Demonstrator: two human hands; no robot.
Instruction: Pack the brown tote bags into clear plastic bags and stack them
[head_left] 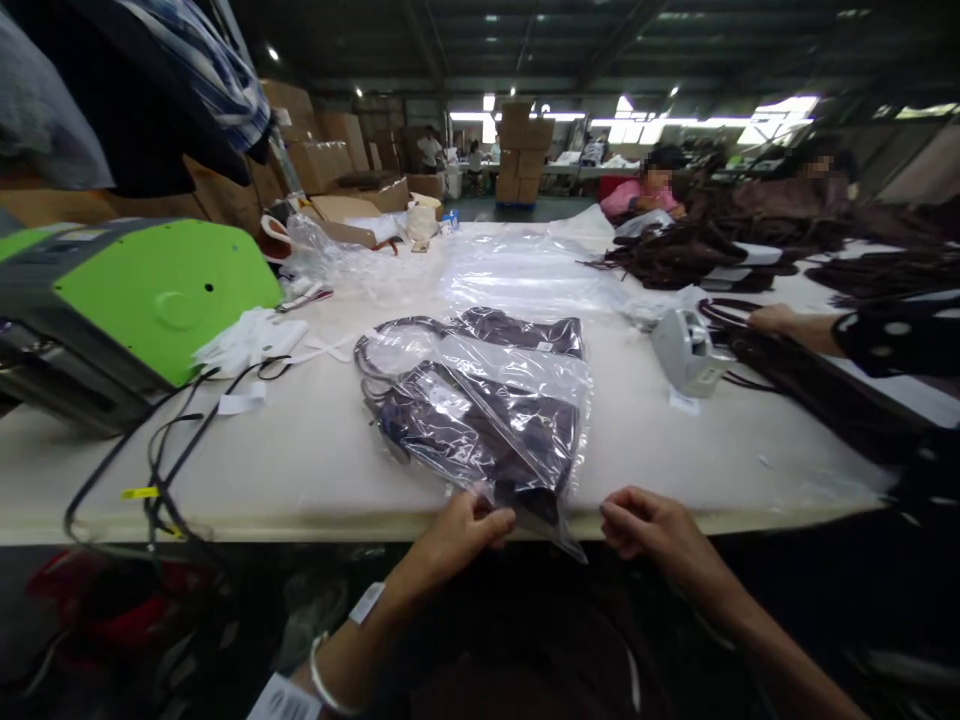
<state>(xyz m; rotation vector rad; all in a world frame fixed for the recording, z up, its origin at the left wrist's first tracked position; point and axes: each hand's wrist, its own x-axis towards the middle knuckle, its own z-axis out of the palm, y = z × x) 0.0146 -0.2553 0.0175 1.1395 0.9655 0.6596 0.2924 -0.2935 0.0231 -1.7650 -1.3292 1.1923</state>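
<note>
A dark brown handbag with looped handles lies inside a clear plastic bag in front of me. My left hand is at the near edge of the plastic bag, its fingers closed on the film. To the right of the bag's near corner, my right hand hovers by the table edge with fingers curled together. Whether anything thin is between those fingers cannot be made out. A paper label is stuck on my left forearm, and a bangle circles the wrist below it.
A green machine stands at the left, beside white cloth gloves and black cords. A tape dispenser is on the right. A co-worker's hand touches another dark bag. Clear plastic sheets lie beyond.
</note>
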